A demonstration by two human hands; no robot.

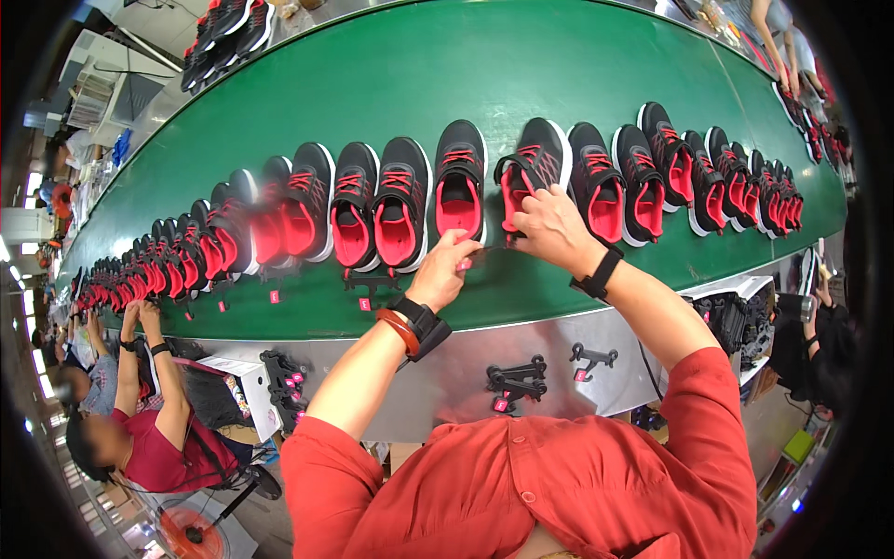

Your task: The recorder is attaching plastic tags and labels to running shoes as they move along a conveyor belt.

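Note:
Two black sneakers with red laces and red lining lie in front of me, toes pointing away. At the heel of the left sneaker (461,140), my left hand (445,272) is closed in a pinch on a black plastic shoe hanger (494,248) with a small pink tag. My right hand (559,231) has its fingers closed on the heel collar of the right sneaker (548,158), which is tilted slightly. Between the hands the hanger spans the gap at the two heels. Its ends are partly hidden by my fingers.
More such sneakers (402,163) stand in a long row on the green conveyor belt (391,84), left and right. Spare hangers (517,380) lie on the metal ledge (447,401) before me. A co-worker (172,438) handles shoes at left; an orange fan (191,533) stands below.

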